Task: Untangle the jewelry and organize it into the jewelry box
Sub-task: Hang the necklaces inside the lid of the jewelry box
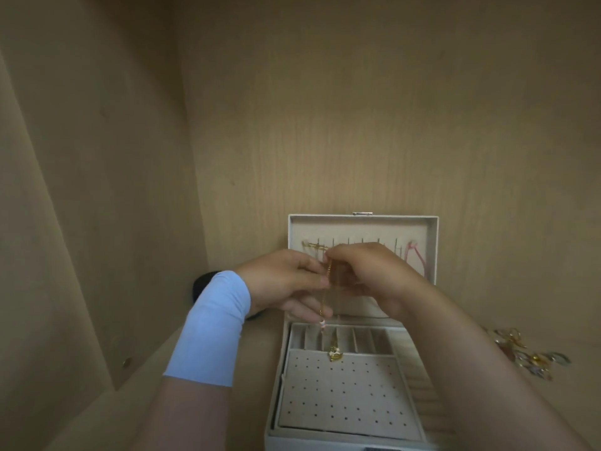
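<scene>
The scene sits inside a pale wood-grain alcove. A back panel [357,109] fills the upper and right part of the frame, and a side panel [97,190] slants down the left, with a small round metal fitting [126,362] near its lower edge. The shelf [146,402] underneath is the same light wood.

The cream jewelry box [271,418] stands open at lower centre. Its lid [357,227] is upright against the back panel and has a small metal clasp [362,213] on its top edge. A short gold chain [313,246] hangs on the hooks at the lid's left end, and a pink strand [418,258] hangs at its right. In the base, a row of narrow slots [361,340] lies behind a perforated panel [341,395].

Both hands meet in front of the lid. The left hand [286,284], with a light blue sleeve [211,327] on its forearm, and the right hand [367,275] pinch a gold necklace [328,278] between curled fingertips. Its pendant [335,353] dangles where the slots meet the perforated panel.

A tangled pile of jewelry [527,356] lies on the shelf at the right edge. A dark rounded object [203,284] sits behind the left wrist, too hidden to identify.
</scene>
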A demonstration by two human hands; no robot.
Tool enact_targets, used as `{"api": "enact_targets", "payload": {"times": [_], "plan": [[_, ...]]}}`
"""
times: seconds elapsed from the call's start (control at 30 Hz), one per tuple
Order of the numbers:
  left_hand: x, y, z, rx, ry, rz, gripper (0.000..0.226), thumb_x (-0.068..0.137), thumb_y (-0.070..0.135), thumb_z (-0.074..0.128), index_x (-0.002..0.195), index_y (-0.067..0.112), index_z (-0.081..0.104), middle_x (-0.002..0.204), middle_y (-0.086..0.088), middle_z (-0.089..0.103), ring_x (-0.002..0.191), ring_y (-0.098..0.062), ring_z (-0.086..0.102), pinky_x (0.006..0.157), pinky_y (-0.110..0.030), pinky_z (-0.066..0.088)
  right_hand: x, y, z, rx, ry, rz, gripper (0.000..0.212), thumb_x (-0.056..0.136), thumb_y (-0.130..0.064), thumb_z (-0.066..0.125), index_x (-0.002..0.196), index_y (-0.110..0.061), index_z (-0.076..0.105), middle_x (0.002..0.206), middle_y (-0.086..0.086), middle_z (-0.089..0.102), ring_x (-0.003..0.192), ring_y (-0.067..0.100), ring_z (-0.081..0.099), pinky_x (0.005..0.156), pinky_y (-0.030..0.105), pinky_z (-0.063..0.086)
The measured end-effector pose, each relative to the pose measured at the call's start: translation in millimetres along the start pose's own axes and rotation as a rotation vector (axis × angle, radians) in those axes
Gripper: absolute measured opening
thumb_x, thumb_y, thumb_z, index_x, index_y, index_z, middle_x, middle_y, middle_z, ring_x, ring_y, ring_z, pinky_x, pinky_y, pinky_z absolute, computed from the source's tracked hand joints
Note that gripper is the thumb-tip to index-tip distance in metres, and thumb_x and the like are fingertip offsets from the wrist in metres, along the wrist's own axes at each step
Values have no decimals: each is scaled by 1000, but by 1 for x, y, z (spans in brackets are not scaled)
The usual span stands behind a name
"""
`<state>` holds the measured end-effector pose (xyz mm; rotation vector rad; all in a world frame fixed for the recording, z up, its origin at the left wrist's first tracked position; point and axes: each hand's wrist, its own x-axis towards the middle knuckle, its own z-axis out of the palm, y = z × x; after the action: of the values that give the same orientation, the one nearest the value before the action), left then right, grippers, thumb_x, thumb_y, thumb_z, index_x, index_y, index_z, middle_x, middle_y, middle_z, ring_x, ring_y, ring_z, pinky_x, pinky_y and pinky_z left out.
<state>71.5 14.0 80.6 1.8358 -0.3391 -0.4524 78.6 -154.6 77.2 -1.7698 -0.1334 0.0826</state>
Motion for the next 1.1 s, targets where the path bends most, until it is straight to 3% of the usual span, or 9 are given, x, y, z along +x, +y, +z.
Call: {"api": "enact_targets", "payload": {"times": [0.13, 0.23, 0.3, 0.43, 0.53, 0.67, 0.87, 1.0, 1.1], "plan": [[12, -7, 11, 77, -13, -41, 28, 100, 10, 52, 125, -1, 55, 117, -29, 65, 98, -33, 71, 73, -34, 62, 4, 2, 0, -39, 50, -113, 14, 90, -17, 67, 86, -6, 75, 69, 7, 61, 63, 19, 55, 55, 24, 46], [13, -7, 10, 102, 31, -18, 21, 99, 12, 55, 112, -1, 64, 102, -16, 73, 86, -25, 74, 67, -28, 61, 7, 4, -2, -47, 43, -164, 14, 91, -15, 67, 86, -5, 75, 69, 8, 63, 61, 17, 56, 58, 25, 48], [9, -4, 6, 147, 80, 3, 17, 95, 16, 61, 102, 3, 70, 87, -4, 75, 76, -15, 72, 65, -26, 60, 6, 5, -8, -190, 30, -155, 17, 91, -21, 66, 84, -8, 75, 67, -1, 65, 60, 9, 57, 57, 18, 45], [4, 3, -1, 334, 245, 109, 14, 90, 27, 68, 96, 20, 78, 88, 10, 76, 79, 2, 65, 65, -10, 50, -2, 7, -20, -615, -236, 24, 26, 84, -38, 67, 83, -12, 73, 69, -2, 61, 61, 14, 52, 59, 25, 40], [3, 5, 0, 358, 291, 160, 16, 89, 25, 69, 99, 18, 78, 86, 15, 74, 69, 16, 60, 56, 0, 39, -4, 12, -7, -542, -305, -34, 27, 82, -38, 74, 72, -13, 70, 59, -3, 55, 55, 11, 50, 59, 24, 41], [0, 7, -1, 364, 327, 185, 15, 88, 23, 71, 97, 13, 78, 69, 17, 70, 58, 8, 57, 53, -4, 39, -1, 13, 3, -460, -171, -123, 32, 89, -32, 70, 67, -9, 73, 53, -1, 64, 42, 6, 47, 54, 22, 41], [-3, -11, -12, 620, 438, 113, 16, 95, 27, 60, 104, 28, 73, 99, 11, 71, 56, 4, 56, 68, -15, 45, -4, 5, -1, -497, -26, -198, 28, 92, -26, 70, 69, -11, 75, 59, -6, 69, 39, -7, 52, 54, 17, 39], [-7, -31, -9, 941, 535, 179, 25, 97, 29, 54, 117, 33, 68, 106, 15, 57, 79, -3, 52, 77, -21, 42, -1, -1, 2, -372, 48, -229, 24, 93, -22, 68, 75, -8, 75, 69, -1, 74, 43, 7, 54, 46, 23, 45], [-2, -47, -2, 1164, 617, 224, 32, 98, 29, 50, 128, 33, 60, 113, 5, 48, 92, -16, 56, 74, -27, 48, 4, -8, 1, -373, 131, -270, 27, 93, -21, 67, 70, -10, 72, 53, -5, 66, 39, 13, 53, 43, 22, 44]]}}
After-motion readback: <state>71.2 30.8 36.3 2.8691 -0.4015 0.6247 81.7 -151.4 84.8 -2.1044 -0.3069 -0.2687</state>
